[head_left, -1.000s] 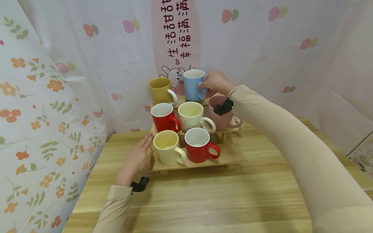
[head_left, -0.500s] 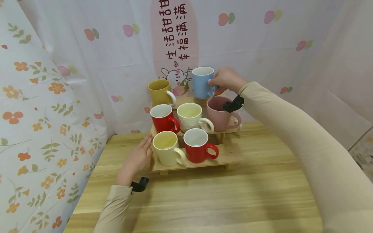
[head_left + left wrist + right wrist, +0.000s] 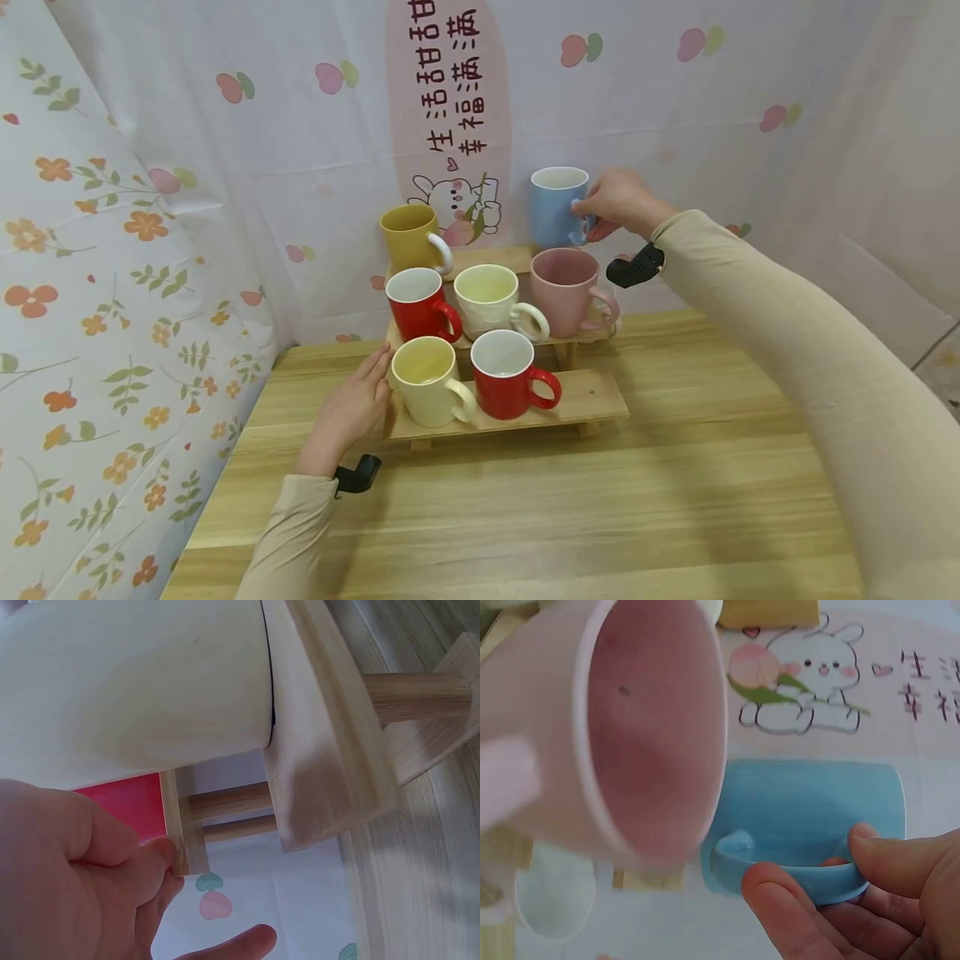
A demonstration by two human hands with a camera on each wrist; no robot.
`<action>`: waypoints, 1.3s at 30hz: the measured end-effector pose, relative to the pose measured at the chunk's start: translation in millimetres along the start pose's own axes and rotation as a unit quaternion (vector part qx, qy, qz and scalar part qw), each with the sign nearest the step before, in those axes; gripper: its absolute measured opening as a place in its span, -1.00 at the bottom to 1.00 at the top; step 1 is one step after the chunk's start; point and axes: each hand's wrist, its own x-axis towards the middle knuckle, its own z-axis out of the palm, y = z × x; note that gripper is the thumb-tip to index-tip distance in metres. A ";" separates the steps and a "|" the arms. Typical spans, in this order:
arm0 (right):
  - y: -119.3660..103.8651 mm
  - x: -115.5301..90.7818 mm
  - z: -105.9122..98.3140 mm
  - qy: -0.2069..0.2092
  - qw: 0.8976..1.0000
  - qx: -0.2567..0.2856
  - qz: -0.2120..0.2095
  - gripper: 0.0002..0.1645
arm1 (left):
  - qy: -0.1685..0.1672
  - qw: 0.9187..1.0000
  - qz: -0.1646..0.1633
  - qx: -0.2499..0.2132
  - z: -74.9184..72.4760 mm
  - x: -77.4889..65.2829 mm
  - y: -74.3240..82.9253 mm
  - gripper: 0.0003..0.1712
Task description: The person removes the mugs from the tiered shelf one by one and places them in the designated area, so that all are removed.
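Note:
My right hand point(image 3: 624, 204) pinches the handle of a light blue mug point(image 3: 551, 218). Upright, the mug is at the right end of the top tier of a three-tier wooden rack point(image 3: 596, 396). The pink mug point(image 3: 558, 307) in front hides its base, so I cannot tell whether it touches the board. In the right wrist view, thumb and fingers close around the blue handle point(image 3: 817, 881). My left hand point(image 3: 348, 412) lies against the rack's left side, fingers extended beside the cream mug point(image 3: 426, 396). In the left wrist view, a fingertip touches a board's end point(image 3: 180, 825).
A mustard mug point(image 3: 408, 246) with a white handle stands on the top tier's left. The middle tier bears a red mug point(image 3: 414, 318) and a pale mug point(image 3: 483, 315) beside the pink one. Another red mug point(image 3: 498, 393) stands on the bottom tier. A printed curtain point(image 3: 315, 167) hangs behind.
My right hand has carried the blue mug rightward along the top tier, from behind the pale mug to behind the pink mug. The left hand has stayed at the rack's side.

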 end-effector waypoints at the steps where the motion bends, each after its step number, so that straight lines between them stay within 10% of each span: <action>1: 2.5 0.5 -1.9 0.001 1.000 0.003 0.001 -0.59 | 0.000 1.000 0.001 -0.001 -0.4 -0.1 0.2 -0.41; 39: 107.7 -29.0 -28.7 0.036 0.997 0.055 0.037 -0.52 | 0.011 1.000 0.000 0.017 2.8 0.0 -2.1 -0.41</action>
